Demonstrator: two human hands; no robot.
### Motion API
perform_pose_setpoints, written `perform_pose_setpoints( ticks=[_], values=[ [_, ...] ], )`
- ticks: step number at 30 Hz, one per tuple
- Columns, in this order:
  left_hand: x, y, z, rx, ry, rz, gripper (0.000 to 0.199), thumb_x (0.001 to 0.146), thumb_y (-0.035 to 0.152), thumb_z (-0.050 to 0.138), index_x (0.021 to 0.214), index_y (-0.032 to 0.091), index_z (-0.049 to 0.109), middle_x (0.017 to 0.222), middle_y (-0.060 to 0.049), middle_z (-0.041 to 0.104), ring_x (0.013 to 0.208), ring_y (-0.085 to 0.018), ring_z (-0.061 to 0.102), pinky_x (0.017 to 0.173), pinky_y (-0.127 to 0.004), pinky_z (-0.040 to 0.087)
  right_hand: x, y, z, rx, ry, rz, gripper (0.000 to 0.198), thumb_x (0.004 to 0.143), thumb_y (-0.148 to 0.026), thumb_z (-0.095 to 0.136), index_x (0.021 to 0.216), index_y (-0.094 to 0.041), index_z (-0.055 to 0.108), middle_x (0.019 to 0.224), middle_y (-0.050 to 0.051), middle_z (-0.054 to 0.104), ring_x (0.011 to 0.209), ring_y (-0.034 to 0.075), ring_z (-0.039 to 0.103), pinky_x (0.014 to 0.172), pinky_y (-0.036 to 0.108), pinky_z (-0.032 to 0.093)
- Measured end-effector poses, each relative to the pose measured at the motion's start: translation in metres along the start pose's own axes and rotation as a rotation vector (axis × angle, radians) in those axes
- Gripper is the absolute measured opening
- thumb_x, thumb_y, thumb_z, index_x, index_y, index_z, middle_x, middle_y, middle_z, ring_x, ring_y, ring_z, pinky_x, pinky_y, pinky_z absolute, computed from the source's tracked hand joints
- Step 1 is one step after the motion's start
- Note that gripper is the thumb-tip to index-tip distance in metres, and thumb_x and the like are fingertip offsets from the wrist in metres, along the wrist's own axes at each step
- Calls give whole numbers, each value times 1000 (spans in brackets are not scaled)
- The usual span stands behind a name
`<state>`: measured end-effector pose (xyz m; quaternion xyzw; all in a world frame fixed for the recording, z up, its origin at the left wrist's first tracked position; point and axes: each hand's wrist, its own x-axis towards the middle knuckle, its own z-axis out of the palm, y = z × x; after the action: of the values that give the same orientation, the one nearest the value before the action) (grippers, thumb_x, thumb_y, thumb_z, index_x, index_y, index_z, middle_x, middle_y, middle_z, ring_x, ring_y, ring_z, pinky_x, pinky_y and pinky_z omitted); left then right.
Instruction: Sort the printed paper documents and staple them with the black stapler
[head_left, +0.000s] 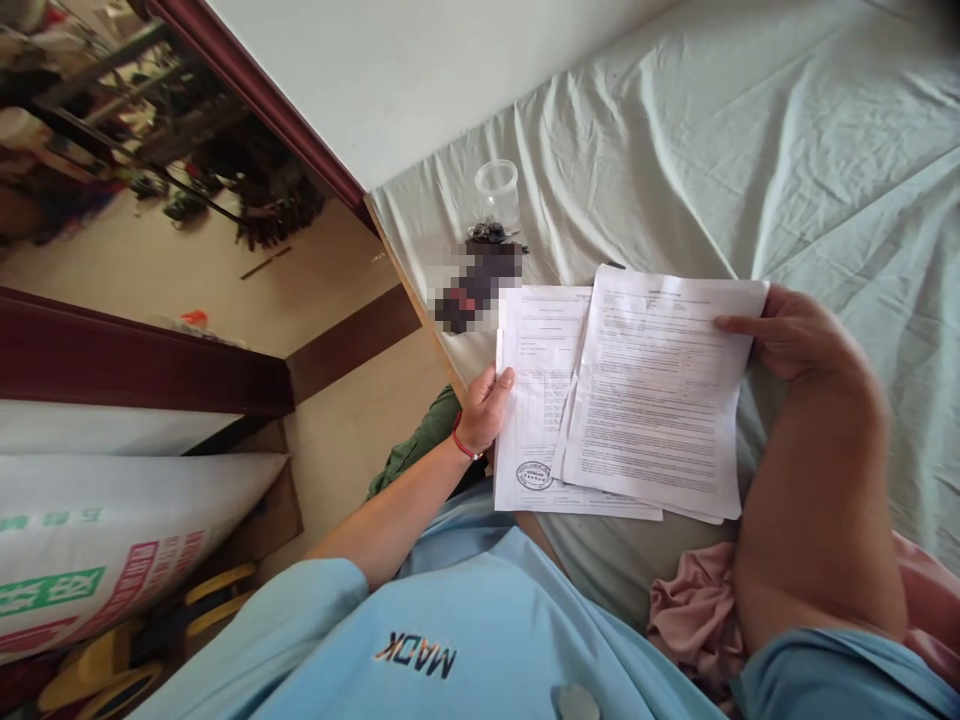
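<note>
Two overlapping lots of paper were held near the wooden edge of the bed [825, 200]: the left hand [484, 405] pinched the left papers [536, 400], thumb in front, and the right hand [802, 335] was clamped on the right papers [656, 390] near their upper corner. One clear cup [499, 195] and one dark object [480, 285] sat towards the bed's far corner. I could read MADK on the blue shirt [517, 625], but the print and one oval stamp [534, 476] were too small, the dark object was pixelated, and most fingers were hidden behind paper.
</note>
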<state>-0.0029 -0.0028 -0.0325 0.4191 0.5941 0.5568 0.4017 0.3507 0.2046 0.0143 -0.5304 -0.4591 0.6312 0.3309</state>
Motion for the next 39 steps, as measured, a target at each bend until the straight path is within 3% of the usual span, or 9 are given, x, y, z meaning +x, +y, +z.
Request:
perform_pose_setpoints(
  ticks=[4,8,11,16,19,23,29,33,39],
  values=[
    [-2,3,3,18,18,25,51,100,65,63,112,18,76,111,-8,81,101,-25,74,90,-36,56,1,-1,-2,48,38,-28,45,48,-15,99,87,-25,80,88,-1,80,84,15,71,74,19,62],
    [-3,4,3,37,40,26,51,99,66,63,105,17,76,101,-7,80,90,-23,71,82,-34,54,-1,-2,-3,41,45,-9,45,53,-18,98,94,-25,82,88,0,80,84,18,73,75,22,64],
    [-3,3,2,40,40,23,49,98,65,65,100,18,76,96,-6,79,85,-22,69,80,-34,54,-7,-6,-5,13,-33,19,53,50,-21,100,101,-26,83,94,2,81,88,21,75,74,25,65],
    [-3,-1,0,60,97,32,49,99,67,62,104,20,73,102,-7,78,95,-24,70,92,-36,54,-16,-8,-7,-83,-196,45,56,57,-32,102,109,-28,84,106,4,82,95,22,75,79,27,64],
    [-3,0,-1,88,101,41,49,100,68,60,100,20,71,100,-6,77,96,-23,69,95,-37,54,-14,-8,-4,-120,-189,105,50,49,-38,105,93,-24,85,94,4,81,86,20,73,77,24,64],
    [-3,6,0,120,48,49,47,101,65,60,91,20,69,90,-5,75,91,-23,68,92,-37,55,-9,-7,0,-181,-102,161,46,34,-36,108,67,-19,80,73,3,75,67,14,65,56,19,57],
    [-4,5,1,56,-1,-9,48,99,64,62,102,18,75,95,-5,78,83,-22,66,80,-34,53,-8,-3,0,-85,-48,160,39,48,-36,105,77,-22,83,86,5,81,78,20,73,68,24,66],
    [-5,5,1,72,-17,-4,49,99,63,62,104,17,77,104,-7,80,94,-25,70,90,-36,54,-7,-2,1,-80,-40,163,28,57,-31,99,76,-21,82,86,7,82,68,19,71,66,26,67],
    [-6,6,0,137,-18,38,50,101,63,60,109,17,77,105,-8,81,93,-25,71,89,-36,55,-11,-7,-2,19,-6,72,26,59,-29,97,79,-19,83,83,8,82,70,19,73,67,23,64]
  ],
)
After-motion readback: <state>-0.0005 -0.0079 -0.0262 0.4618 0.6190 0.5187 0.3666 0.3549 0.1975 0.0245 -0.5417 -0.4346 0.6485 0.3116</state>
